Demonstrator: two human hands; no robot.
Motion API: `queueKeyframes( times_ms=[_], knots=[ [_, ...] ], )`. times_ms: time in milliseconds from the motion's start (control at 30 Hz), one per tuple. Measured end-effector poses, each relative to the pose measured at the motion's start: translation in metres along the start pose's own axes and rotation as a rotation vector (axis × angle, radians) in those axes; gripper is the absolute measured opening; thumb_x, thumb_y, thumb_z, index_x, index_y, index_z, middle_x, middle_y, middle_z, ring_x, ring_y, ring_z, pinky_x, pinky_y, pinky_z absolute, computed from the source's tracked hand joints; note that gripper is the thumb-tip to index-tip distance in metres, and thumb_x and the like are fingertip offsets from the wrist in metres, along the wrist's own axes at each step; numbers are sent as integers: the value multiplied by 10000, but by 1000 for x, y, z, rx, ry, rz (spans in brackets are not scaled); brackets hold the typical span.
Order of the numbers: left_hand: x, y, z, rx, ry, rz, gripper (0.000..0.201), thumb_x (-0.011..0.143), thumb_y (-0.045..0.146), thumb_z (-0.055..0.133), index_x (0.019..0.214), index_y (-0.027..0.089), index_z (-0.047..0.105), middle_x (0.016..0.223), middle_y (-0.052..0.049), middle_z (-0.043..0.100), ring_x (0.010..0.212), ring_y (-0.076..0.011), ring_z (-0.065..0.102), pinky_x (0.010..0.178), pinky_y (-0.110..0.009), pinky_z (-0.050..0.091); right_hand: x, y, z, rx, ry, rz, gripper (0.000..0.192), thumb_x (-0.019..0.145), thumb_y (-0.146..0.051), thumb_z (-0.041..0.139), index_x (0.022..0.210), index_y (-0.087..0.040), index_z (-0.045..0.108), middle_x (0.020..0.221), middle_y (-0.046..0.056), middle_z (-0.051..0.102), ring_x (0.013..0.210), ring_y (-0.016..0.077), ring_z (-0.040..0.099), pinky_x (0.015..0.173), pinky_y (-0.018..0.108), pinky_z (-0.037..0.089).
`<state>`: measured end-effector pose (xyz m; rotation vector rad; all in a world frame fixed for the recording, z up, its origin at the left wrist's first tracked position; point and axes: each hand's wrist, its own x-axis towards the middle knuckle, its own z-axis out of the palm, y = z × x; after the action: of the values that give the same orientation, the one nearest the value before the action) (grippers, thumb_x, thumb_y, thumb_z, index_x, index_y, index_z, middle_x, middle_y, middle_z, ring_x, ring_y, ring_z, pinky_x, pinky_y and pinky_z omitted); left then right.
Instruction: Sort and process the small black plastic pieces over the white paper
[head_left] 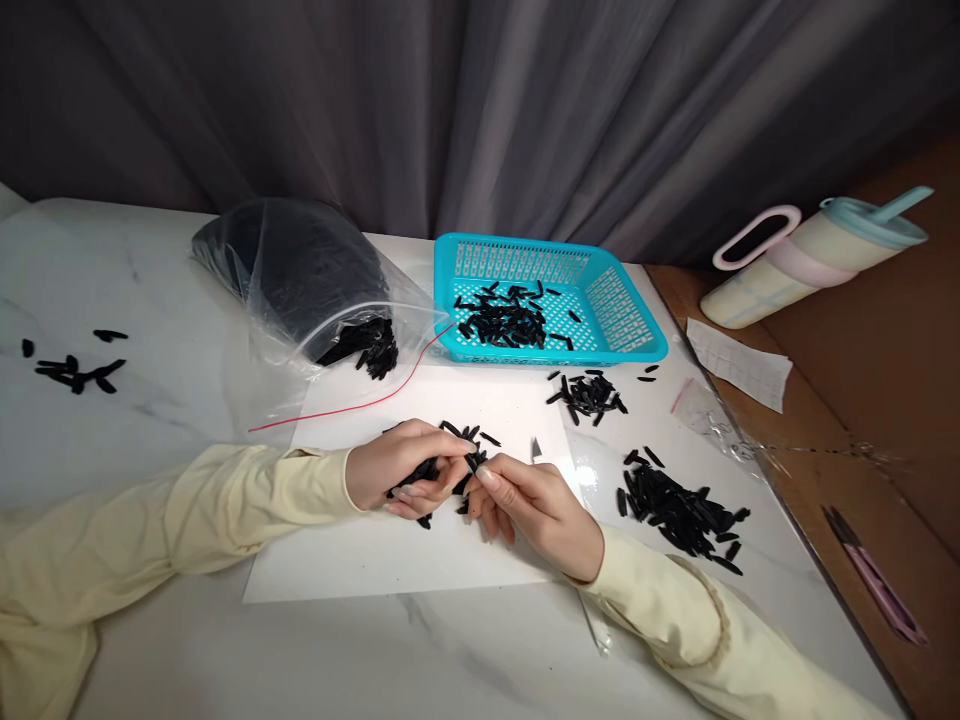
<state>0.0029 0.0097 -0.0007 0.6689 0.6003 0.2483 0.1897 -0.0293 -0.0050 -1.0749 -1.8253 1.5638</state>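
The left hand (409, 468) curls around black pieces (426, 470), and the right hand (541, 508) pinches a slender piece (475, 460) just beside the left (whether the left also grips it is unclear). White paper (352, 565) lies beneath both hands, a dark pile (679, 510) to their right; beyond them sits a blue basket (651, 345).

Drk curtain (360, 100) at bk; tumbler (784, 272) w/ straw (905, 203) nr paper slip (740, 365), R.

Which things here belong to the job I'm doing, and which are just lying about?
Likely in use: left hand, right hand, black pieces, white sheet, blue basket, clear bag.

Probably lying about: lidded tumbler, paper slip, pink-handled tool.
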Motion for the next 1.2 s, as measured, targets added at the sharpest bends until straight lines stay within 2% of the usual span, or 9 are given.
queueKeyframes(
  times_ms=[167, 333, 533, 733, 867, 1000, 1100, 1200],
  knots=[
    [0, 0, 2, 34, 0, -8, 431, 813, 356, 498, 449, 126, 476, 316, 59, 283, 250, -32, 204, 235, -124, 173, 2, 0, 1, 21, 7, 0, 278, 909, -380, 445, 759, -168, 545, 550, -18, 556, 398, 50, 449, 365, 157, 360],
    [0, 1, 5, 70, 39, -14, 436, 795, 411, 543, 469, 129, 473, 333, 64, 300, 260, -29, 224, 245, -124, 189, 4, 5, 5, 252, 76, 57, 208, 847, -379, 557, 845, -175, 518, 673, 2, 613, 420, 58, 500, 327, 153, 381],
    [1, 1, 5, 69, 52, -4, 474, 798, 499, 537, 504, 134, 472, 355, 70, 300, 277, -26, 233, 257, -124, 208, 8, 3, 2, 556, -6, 56, 221, 836, -369, 576, 815, -186, 454, 682, -6, 630, 461, 83, 570, 326, 158, 443],
    [1, 0, 4, 69, 53, 4, 479, 777, 535, 551, 525, 141, 449, 363, 77, 293, 283, -22, 221, 259, -122, 197, 7, 0, -1, 604, 62, 38, 323, 822, -342, 606, 1071, -199, 456, 698, 6, 660, 486, 104, 593, 334, 170, 475],
    [0, 1, 6, 101, 56, 38, 397, 803, 505, 540, 641, 149, 467, 385, 90, 326, 291, -16, 213, 262, -109, 209, 7, 0, -1, 590, 133, 6, 239, 816, -336, 614, 966, -192, 496, 667, -1, 661, 445, 106, 590, 317, 179, 462],
    [-1, 1, 10, 130, 92, 89, 293, 834, 449, 520, 764, 177, 437, 405, 103, 365, 297, -21, 228, 261, -99, 224, 7, 2, -1, 580, 220, 1, 201, 793, -311, 648, 798, -179, 496, 554, -35, 637, 337, 80, 532, 325, 183, 446],
    [-2, 1, 12, 169, 91, 89, 282, 855, 447, 485, 783, 186, 407, 415, 102, 380, 304, -26, 255, 267, -99, 241, 7, 4, -2, 604, 222, -1, 206, 766, -282, 679, 733, -167, 512, 526, -30, 640, 310, 78, 516, 301, 175, 411],
    [-2, 2, 13, 218, 90, 75, 288, 870, 456, 452, 787, 186, 400, 422, 101, 376, 308, -27, 266, 271, -103, 249, 8, 5, -4, 658, 216, -29, 200, 737, -251, 709, 694, -166, 533, 586, -10, 674, 357, 83, 551, 322, 175, 412]
  ],
)
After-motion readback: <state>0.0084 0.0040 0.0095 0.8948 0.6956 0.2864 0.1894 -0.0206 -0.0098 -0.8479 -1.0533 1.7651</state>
